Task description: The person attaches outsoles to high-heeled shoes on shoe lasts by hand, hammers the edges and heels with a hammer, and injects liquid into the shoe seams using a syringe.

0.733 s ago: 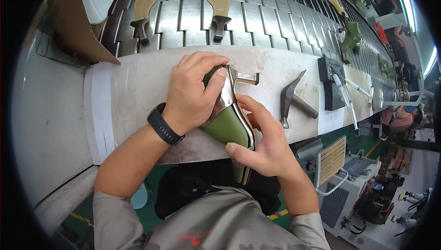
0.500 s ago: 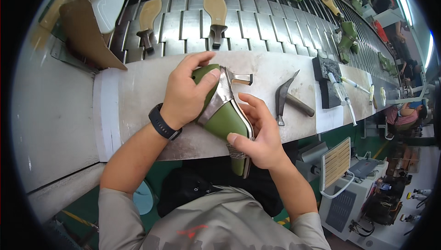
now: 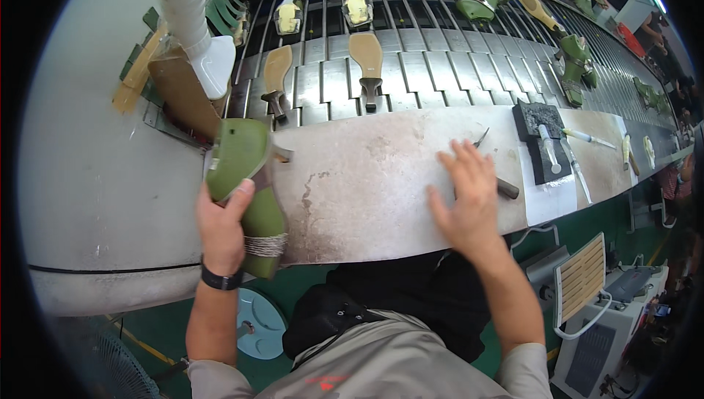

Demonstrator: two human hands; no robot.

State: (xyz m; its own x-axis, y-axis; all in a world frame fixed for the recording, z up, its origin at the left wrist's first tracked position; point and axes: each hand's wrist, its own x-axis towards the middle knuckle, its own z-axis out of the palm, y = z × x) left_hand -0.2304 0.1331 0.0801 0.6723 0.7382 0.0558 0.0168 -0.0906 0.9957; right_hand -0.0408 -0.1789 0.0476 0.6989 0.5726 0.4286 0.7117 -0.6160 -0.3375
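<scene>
My left hand is closed around a green high-heeled shoe at the left end of the bench. The shoe has a wrapped, cord-like band near its lower end, and its heel sticks out to the right. My right hand is over the right part of the bench, with fingers spread and nothing held. Beneath it lies a hammer; only its handle end and pointed head tip show, the rest being hidden by the hand. Whether the hand touches the hammer I cannot tell.
Beyond the pale bench top runs a slatted metal conveyor carrying heeled soles and green shoes. A black foam block and syringes lie at right. A white nozzle hose hangs at left.
The shoe has moved left and been turned in my left hand. My right hand has let go of it and moved right, over the hammer. The whole view has shifted.
</scene>
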